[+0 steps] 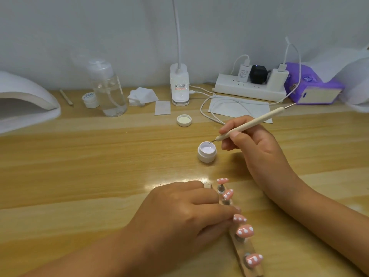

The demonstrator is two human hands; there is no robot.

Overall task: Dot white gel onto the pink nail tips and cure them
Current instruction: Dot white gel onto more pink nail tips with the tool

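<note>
Now right hand (257, 148) grip clamps dotting tool (249, 124), tip dipped in gel pot (206, 155) for reload; left hand (179, 212) pinches nail holder (242, 249) steady.

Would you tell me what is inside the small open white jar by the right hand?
The jar holds pale white gel, and the dotting tool tip touches it at the far edge. The opaque wall hides how deep the gel goes.

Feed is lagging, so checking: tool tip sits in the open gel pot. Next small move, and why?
Probably lift the dotting tool from the gel pot toward the nail tips: its tip touches gel, and the left hand steadies their holder.
</note>
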